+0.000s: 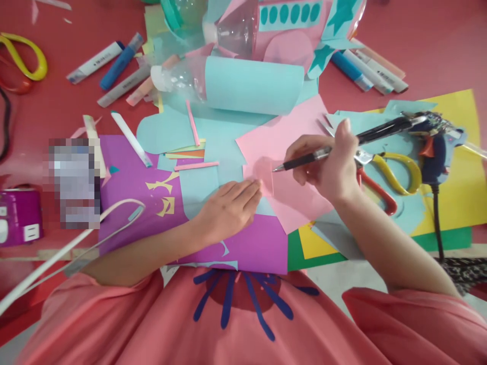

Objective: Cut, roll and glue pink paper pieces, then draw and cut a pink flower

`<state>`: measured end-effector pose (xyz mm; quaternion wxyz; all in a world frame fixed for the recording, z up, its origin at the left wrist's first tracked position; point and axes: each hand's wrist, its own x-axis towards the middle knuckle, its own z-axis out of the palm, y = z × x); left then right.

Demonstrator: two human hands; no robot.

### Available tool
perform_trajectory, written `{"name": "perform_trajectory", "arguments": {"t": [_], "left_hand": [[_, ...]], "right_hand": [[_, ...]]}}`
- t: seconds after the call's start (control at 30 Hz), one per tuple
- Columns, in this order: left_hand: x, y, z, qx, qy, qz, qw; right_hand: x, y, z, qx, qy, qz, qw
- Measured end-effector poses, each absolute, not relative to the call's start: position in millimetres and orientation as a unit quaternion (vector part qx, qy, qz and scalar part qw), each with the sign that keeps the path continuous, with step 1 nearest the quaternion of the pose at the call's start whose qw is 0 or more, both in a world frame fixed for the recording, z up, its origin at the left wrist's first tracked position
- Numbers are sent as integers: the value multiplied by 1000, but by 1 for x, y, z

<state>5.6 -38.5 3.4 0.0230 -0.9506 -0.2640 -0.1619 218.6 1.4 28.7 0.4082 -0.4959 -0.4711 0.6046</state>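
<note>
My right hand (337, 170) grips a black pen (304, 160), its tip on or just above the edge of a small pink paper piece (262, 170). That piece lies on a larger pink sheet (300, 203). Stretched flat, the fingers of my left hand (232, 208) rest on the small piece's lower left part. Right of my right hand lie scissors (399, 175) with yellow and red handles. Beyond both hands a clear plastic bottle (254, 83) wrapped in light blue paper lies on its side.
A blue glue gun (436, 157) with a cord lies at the right. Markers (122, 61) are scattered at the back. Purple paper (266, 243) with yellow scraps is beneath my left arm. A white cable (76, 243) crosses the left side. Decorated bottles (236, 30) stand at the back.
</note>
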Motion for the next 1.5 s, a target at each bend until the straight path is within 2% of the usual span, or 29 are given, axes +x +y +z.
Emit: {"name": "perform_trajectory", "arguments": {"t": [0.13,0.27,0.5,0.73,1.03,1.17,1.3,1.5], "left_hand": [[6,-38,4,-953,-259,-155,12],[7,-38,5,-953,-261,-149,21],[8,-40,6,-952,-264,-154,19],[7,-40,7,-957,-261,-126,7],[6,-40,7,-961,-259,-101,-16],[5,-40,7,-960,-259,-106,-17],[6,-39,8,-958,-262,-117,-18],[4,-37,7,-952,-265,-148,-33]], "right_hand": [[222,-12,9,-511,-514,554,410],[219,-13,-2,-503,-606,494,369],[220,-11,1,-479,-626,513,341],[211,-15,0,-520,-631,462,343],[212,-15,-6,-496,-675,431,335],[214,-16,-5,-498,-679,429,328],[215,-17,-3,-478,-692,394,371],[218,-15,-6,-436,-737,394,334]]}}
